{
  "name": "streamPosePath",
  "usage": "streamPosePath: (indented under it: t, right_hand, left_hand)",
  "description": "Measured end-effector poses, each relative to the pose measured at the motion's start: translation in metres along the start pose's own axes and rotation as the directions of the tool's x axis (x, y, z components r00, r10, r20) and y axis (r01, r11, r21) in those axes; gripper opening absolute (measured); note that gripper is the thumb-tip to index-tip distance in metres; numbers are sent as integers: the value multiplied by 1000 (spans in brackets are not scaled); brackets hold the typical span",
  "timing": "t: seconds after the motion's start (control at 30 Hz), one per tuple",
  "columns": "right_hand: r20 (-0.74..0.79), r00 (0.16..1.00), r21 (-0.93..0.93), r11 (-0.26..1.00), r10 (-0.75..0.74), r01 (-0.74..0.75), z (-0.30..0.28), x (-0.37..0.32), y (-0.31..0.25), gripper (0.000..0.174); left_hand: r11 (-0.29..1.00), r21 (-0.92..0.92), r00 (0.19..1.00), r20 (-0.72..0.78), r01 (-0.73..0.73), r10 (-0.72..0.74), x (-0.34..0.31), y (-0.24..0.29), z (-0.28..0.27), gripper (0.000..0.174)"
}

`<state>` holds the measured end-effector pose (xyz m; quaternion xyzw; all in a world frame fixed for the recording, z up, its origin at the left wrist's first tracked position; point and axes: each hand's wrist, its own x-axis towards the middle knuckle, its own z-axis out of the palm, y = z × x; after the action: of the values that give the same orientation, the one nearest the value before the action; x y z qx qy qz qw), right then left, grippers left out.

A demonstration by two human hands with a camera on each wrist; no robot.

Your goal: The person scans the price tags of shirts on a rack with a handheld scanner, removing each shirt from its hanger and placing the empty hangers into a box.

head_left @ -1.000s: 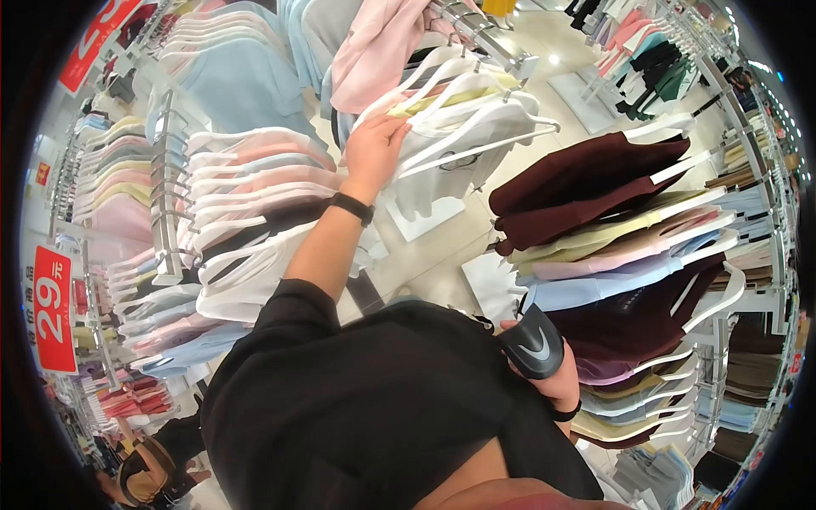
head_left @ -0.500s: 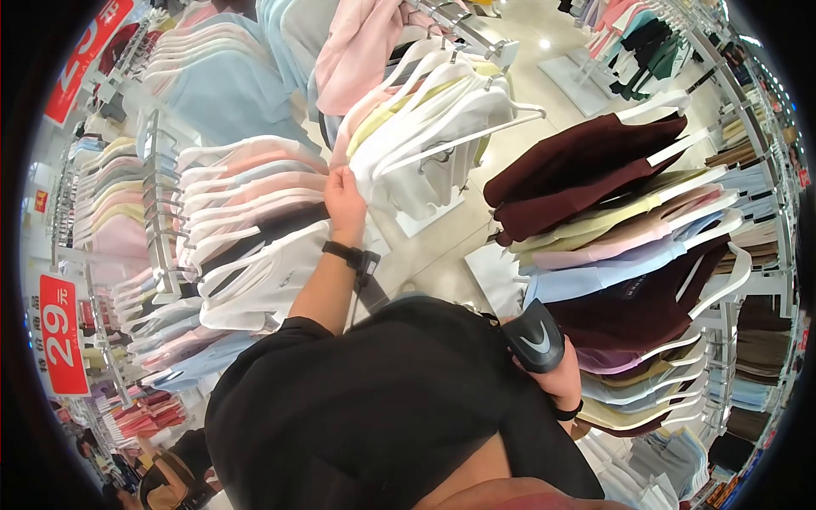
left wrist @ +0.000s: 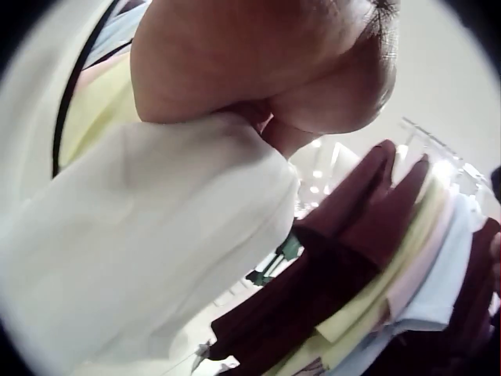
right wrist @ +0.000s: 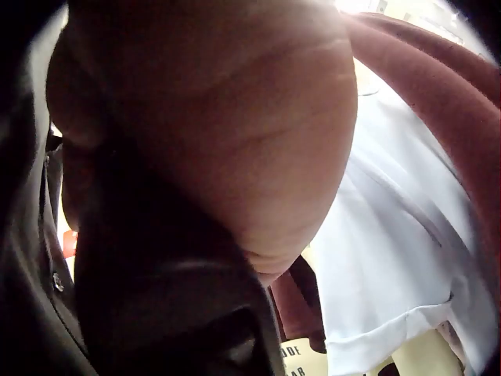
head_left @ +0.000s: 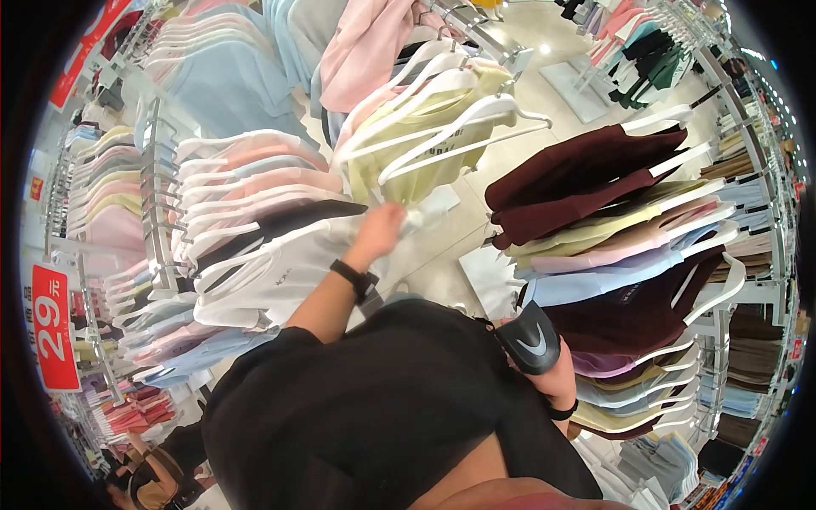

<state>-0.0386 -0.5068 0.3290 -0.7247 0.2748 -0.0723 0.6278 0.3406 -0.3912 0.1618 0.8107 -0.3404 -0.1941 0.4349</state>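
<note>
In the head view my left hand (head_left: pixel 384 223) is blurred, low in front of a rack arm hung with pale yellow shirts (head_left: pixel 416 170) on white hangers. It grips a piece of white fabric (head_left: pixel 422 212) at the shirts' lower edge. The left wrist view shows that hand (left wrist: pixel 258 63) closed over the white fabric (left wrist: pixel 141 251). My right arm hangs by my hip beside the maroon shirts (head_left: pixel 578 178), with a black wrist camera (head_left: pixel 531 338) on it. The right hand (right wrist: pixel 235 141) fills the right wrist view; its fingers are hidden.
Racks of pastel and white shirts (head_left: pixel 255 195) hang close on the left, and stacked hangers of maroon, yellow and blue shirts on the right. A narrow strip of pale floor (head_left: pixel 442 255) runs between them. A red price sign (head_left: pixel 53 327) and another person (head_left: pixel 161 476) are at lower left.
My left hand has dropped from the hanger tops to the hem of the garments and swung right. The front white shirts have shifted and pale yellow shirts now show. The right arm stays put.
</note>
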Motion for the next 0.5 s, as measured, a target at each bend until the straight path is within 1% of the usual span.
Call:
streamPosePath:
  t: [0.03,0.1,0.13,0.17,0.2,0.23,0.27,0.3,0.33,0.4,0.5]
  right_hand:
    - [-2,1000,18,1000,-22,22,4,2,-10,48]
    - [14,999,120,992,-33,31,7,4,-13,51]
    - [22,999,170,985,-40,35,9,5,-14,53]
    - [42,998,164,986,-37,29,11,7,-16,53]
    - [63,997,158,987,-33,23,13,9,-18,53]
    - [96,986,76,989,-135,128,14,14,-17,52]
    - [129,963,2,972,-235,237,15,20,-15,52]
    - [172,968,58,983,-180,173,17,21,-8,61]
    - [219,967,110,988,-128,106,18,21,-3,71]
    - [283,959,265,963,-29,-49,20,22,-3,70]
    - [381,924,79,997,-38,8,6,26,-7,62]
  left_hand:
    - [996,25,991,104,-85,82,-10,13,-2,24]
    - [993,-21,962,248,-112,114,-28,50,-6,21]
    - [989,-73,933,330,-126,143,-38,79,-15,20]
    - [983,-125,896,407,-135,175,-48,110,-25,18]
    - [960,-232,857,451,-158,250,-56,135,-30,17]
    - [925,-338,813,482,-172,327,-61,158,-35,16]
    - [915,-368,753,552,-166,359,-62,180,-41,15]
    - [904,-398,685,615,-158,390,-63,196,-43,14]
    - [864,-494,673,607,-97,423,-64,206,-40,13]
    - [749,-662,654,576,22,490,-64,219,-34,13]
    - [641,-767,609,507,-5,611,-53,204,-26,15]
